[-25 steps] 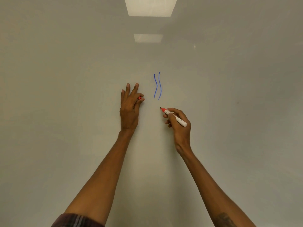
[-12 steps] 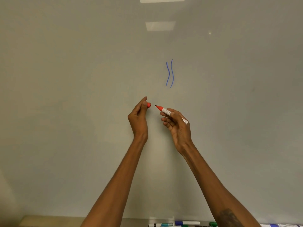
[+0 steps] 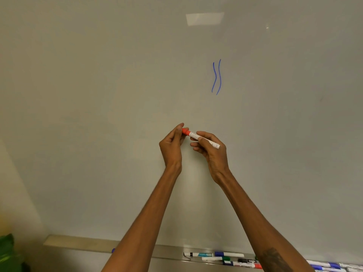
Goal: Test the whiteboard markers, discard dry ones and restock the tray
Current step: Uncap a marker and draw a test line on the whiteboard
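Note:
A red whiteboard marker (image 3: 203, 139) with a white barrel lies across my right hand (image 3: 211, 152), which grips it in front of the whiteboard (image 3: 98, 95). My left hand (image 3: 172, 146) pinches the red cap (image 3: 186, 132), which sits on the marker's tip. Two wavy blue test lines (image 3: 216, 77) stand on the board above my hands. Along the bottom runs the metal marker tray (image 3: 82, 244), with several markers (image 3: 228, 258) lying in its right part.
A green object (image 3: 7, 252) shows at the lower left corner, beside the board's edge. Ceiling lights reflect on the board near the top (image 3: 204, 18). My forearms cross over part of the tray.
My hands dropped from the board and came together; the cap held in my left hand now sits on the marker's tip. The view tilted down, showing the tray.

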